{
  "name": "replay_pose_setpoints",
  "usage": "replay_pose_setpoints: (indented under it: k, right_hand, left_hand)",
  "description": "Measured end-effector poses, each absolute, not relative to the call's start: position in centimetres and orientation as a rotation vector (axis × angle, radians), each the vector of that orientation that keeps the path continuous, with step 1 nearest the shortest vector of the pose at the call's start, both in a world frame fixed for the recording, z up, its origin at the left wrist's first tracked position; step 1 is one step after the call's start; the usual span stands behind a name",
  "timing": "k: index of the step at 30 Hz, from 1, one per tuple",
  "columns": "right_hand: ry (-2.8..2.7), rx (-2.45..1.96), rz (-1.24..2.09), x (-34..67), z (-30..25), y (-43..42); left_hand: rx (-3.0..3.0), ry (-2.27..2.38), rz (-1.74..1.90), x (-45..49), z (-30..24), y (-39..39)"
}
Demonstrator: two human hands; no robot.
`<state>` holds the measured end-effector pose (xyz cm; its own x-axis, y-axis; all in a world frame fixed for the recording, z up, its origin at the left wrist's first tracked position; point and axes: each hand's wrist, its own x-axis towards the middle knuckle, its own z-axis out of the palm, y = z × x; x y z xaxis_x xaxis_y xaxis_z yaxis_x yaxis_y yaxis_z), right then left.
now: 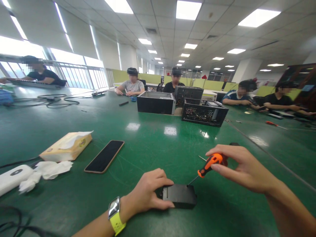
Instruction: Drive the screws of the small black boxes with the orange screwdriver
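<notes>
A small flat black box (179,195) lies on the green table (148,138) close to me. My left hand (148,192), with a yellow-strapped watch on the wrist, grips the box at its left end. My right hand (243,168) pinches the orange and black handle of a small screwdriver (208,166). The thin shaft slants down to the left, and its tip meets the box's upper right corner. A tiny screw or pin (202,158) lies on the table just behind the screwdriver.
A phone (105,156) lies face up to the left, beside a tissue box (66,146), crumpled tissues (50,169) and a white power bank (12,179). Two open black computer cases (158,102) stand mid-table. Cables (49,100) lie far left. Several other people sit around the far edges.
</notes>
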<state>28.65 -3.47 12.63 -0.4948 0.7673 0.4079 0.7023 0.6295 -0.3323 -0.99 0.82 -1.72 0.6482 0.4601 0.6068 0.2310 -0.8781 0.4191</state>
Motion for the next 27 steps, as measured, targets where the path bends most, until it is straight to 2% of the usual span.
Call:
replay_pose_setpoints:
  k: [6, 14, 20, 27]
  right_hand:
    - [-2.385, -1.181, 0.249, 28.98, 12.75, -3.4]
    - [-2.371, -1.081, 0.149, 28.83, 12.44, -3.56]
    - [-2.316, -1.091, -0.135, 28.44, 11.94, -3.42]
    - [-2.42, -1.109, 0.202, 28.95, 12.74, -3.8]
  left_hand:
    - [2.598, 0.558, 1.054, -1.03, -1.66, 0.84]
    - [2.577, 0.574, 1.003, -1.12, -1.23, 0.72]
    - [2.573, 0.558, 1.006, -1.1, -1.25, 0.71]
    - [2.569, 0.571, 0.998, -1.09, -1.32, 0.67]
